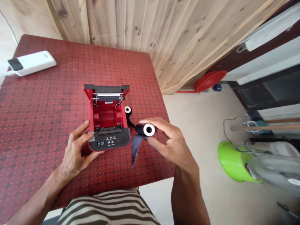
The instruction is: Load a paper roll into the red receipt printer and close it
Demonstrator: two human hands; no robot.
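Note:
A small red and black label printer (109,137) stands on the table with its lid (106,89) raised and its red inner bay bare. My left hand (76,148) grips the printer's near left corner, fingers along the side and thumb at the front edge. To the right of it, my right hand (167,139) pinches a black ink ribbon roll (145,129), its white core facing me. A loose tail of dark ribbon (136,148) hangs below this roll. A second ribbon roll (127,110) lies against the printer's right side, joined to the held one by a black strip.
The table (63,103) has a red patterned cover. A white power bank (35,62) with a cable lies at its far left. Wooden panelling (140,25) rises behind. On the floor to the right are a green plastic stool or tub (229,161) and a red basin (209,80).

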